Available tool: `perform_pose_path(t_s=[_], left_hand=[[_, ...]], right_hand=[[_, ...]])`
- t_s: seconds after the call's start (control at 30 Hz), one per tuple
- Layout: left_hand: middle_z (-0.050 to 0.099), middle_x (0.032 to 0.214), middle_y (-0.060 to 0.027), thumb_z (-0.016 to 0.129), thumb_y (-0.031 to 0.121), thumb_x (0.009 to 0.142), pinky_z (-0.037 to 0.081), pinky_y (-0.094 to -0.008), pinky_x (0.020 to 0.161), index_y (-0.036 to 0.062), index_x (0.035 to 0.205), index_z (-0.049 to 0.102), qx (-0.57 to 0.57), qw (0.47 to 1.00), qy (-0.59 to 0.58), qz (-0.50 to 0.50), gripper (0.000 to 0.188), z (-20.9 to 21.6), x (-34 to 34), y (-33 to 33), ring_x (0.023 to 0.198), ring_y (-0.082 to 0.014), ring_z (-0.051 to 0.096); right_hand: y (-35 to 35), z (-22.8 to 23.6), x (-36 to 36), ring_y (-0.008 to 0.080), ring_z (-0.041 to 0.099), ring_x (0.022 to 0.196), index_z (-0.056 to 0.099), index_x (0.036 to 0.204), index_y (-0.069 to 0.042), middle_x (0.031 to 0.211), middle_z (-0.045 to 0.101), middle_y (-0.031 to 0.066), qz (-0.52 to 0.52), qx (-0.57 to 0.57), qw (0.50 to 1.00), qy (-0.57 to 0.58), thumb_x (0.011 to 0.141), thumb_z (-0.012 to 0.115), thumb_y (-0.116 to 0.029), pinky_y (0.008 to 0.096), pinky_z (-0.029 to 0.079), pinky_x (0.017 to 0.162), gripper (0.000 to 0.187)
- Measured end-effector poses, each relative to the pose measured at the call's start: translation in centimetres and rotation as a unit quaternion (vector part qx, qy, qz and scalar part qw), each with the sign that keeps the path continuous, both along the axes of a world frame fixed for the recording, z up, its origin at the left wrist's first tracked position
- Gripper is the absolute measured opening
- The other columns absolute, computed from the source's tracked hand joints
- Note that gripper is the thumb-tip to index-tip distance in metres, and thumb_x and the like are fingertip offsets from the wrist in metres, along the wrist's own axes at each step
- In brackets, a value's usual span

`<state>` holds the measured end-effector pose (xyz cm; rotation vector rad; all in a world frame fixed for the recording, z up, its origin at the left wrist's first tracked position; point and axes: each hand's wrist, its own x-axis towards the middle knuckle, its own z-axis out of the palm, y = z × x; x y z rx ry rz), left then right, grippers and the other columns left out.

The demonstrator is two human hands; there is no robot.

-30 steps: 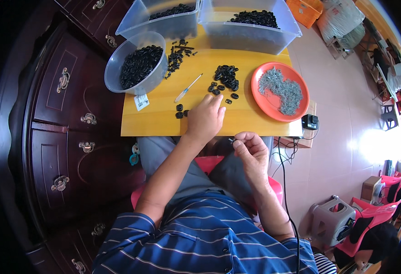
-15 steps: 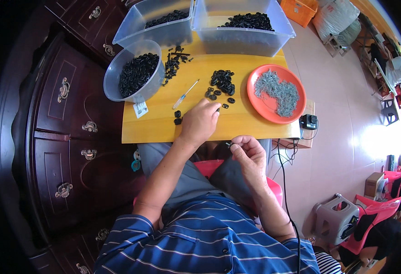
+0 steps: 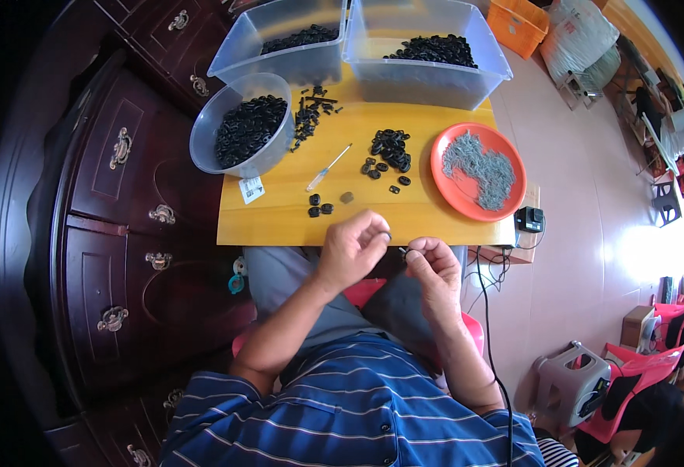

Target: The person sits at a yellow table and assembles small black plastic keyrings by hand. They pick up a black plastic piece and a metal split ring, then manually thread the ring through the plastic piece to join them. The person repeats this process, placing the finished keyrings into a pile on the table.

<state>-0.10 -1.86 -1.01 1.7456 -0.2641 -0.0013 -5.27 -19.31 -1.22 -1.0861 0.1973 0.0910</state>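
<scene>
Over the table's near edge, my left hand (image 3: 355,247) pinches a small dark piece (image 3: 388,236) between thumb and forefinger. Close on its right, my right hand (image 3: 435,268) is closed on a small black part (image 3: 406,251) with a light, pin-like bit; fingers hide most of it. The two hands are near each other but apart. Beyond them lies a loose heap of black oval parts (image 3: 391,146). Several finished-looking black blocks (image 3: 314,211) sit left of the heap, near a small screwdriver (image 3: 328,167) with a clear handle.
An orange-red plate (image 3: 441,187) of grey metal pins stands at the table's right. A round clear tub (image 3: 202,148) of black parts is at left, with two clear bins (image 3: 427,87) behind. Loose black pieces (image 3: 308,117) lie beside the tub. A black cable (image 3: 485,311) hangs at right.
My left hand has drawn back from the black oval parts toward my right hand, carrying a small dark piece. My right hand keeps its pinch. The whole view has shifted slightly.
</scene>
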Motion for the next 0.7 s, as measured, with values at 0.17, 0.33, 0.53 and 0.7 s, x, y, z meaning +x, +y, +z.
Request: perform_pose_path(t_s=[0.17, 0.33, 0.53, 0.7], left_hand=[[0.069, 0.087, -0.0027, 0.066, -0.002, 0.094, 0.053, -0.0205, 0.067, 0.0008, 0.101, 0.064, -0.163, 0.980, 0.109, -0.019, 0.008, -1.3, -2.9, -1.3, 0.073, -0.0053, 0.064], [0.068, 0.087, -0.0003, 0.068, -0.005, 0.093, 0.050, -0.0190, 0.065, 0.0009, 0.100, 0.063, -0.137, 0.988, 0.075, -0.006, 0.011, -2.1, -3.8, -2.3, 0.073, -0.0019, 0.061], [0.068, 0.085, -0.0019, 0.064, -0.005, 0.092, 0.051, -0.0207, 0.062, -0.0007, 0.112, 0.061, -0.154, 0.987, 0.040, 0.019, 0.020, -0.8, -3.2, -1.6, 0.071, -0.0024, 0.062], [0.061, 0.094, 0.0022, 0.059, -0.005, 0.099, 0.045, -0.0176, 0.067, -0.0019, 0.120, 0.062, -0.133, 0.990, 0.041, -0.002, 0.021, -1.6, -2.5, 1.2, 0.078, -0.0012, 0.055]], right_hand=[[-0.2, -0.8, 0.7, 0.0101, 0.061, 0.079, 0.064, 0.110, -0.006, 0.097, 0.066, 0.0023, -0.008, 0.198, 0.979, 0.047, 0.099, 0.065, -0.006, 0.0246, 0.052, 0.076, 0.011], [-0.1, -0.8, 1.1, 0.0104, 0.061, 0.080, 0.063, 0.111, -0.008, 0.096, 0.064, 0.0005, -0.020, 0.256, 0.964, 0.065, 0.100, 0.065, -0.008, 0.0261, 0.051, 0.076, 0.011], [1.2, -0.1, 1.6, 0.0099, 0.061, 0.079, 0.063, 0.110, -0.008, 0.094, 0.064, 0.0001, -0.003, 0.210, 0.976, 0.058, 0.099, 0.065, -0.008, 0.0262, 0.051, 0.075, 0.011], [1.8, -0.2, 1.6, 0.0106, 0.061, 0.077, 0.062, 0.108, -0.006, 0.093, 0.064, 0.0009, 0.017, 0.144, 0.988, 0.056, 0.099, 0.064, -0.006, 0.0261, 0.052, 0.074, 0.010]])
